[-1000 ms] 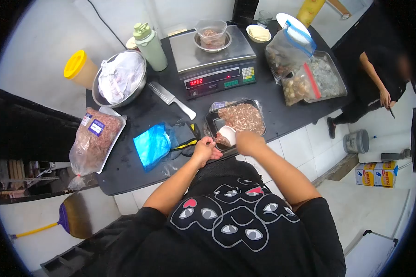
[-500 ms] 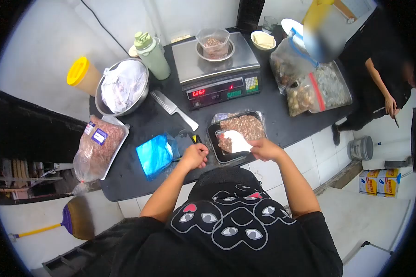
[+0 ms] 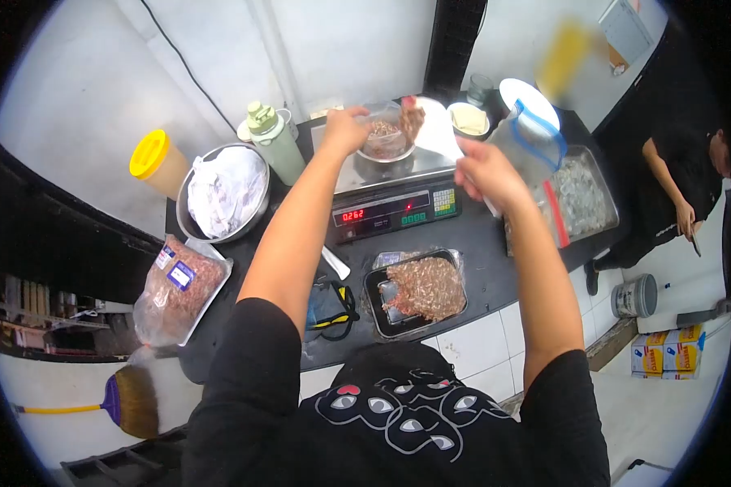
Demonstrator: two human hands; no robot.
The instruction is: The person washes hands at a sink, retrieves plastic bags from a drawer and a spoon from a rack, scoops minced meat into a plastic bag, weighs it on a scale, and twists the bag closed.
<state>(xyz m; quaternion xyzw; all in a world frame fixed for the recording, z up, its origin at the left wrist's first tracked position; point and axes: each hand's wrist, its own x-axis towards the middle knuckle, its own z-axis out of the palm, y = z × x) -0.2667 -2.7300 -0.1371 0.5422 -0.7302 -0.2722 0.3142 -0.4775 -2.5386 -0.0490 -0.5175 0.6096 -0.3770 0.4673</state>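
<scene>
My right hand (image 3: 492,174) grips a white rice paddle (image 3: 434,134), raised over the right side of the scale (image 3: 351,180). A clump of ground meat (image 3: 412,120) clings to the paddle's far edge, beside a clear plastic bag (image 3: 386,134). That bag sits in a small metal bowl (image 3: 388,160) on the scale and has some ground meat inside. The fingers of my left hand (image 3: 347,130) are closed on the bag's left rim. Nearer to me, a black tray (image 3: 394,325) holds more ground meat, with a bare patch at its left. The red display reads 0.262.
Left of the scale stand a green bottle (image 3: 276,146), a metal bowl with white plastic (image 3: 227,195) and a bag of ground meat (image 3: 183,284). A knife handle (image 3: 335,263) shows by my left arm. Right are a metal pan (image 3: 605,215) and another person (image 3: 682,195).
Both hands have moved forward from the near edge to the scale. The paddle left the tray carrying meat. My left hand, earlier beside the tray, has taken hold of the bag's rim.
</scene>
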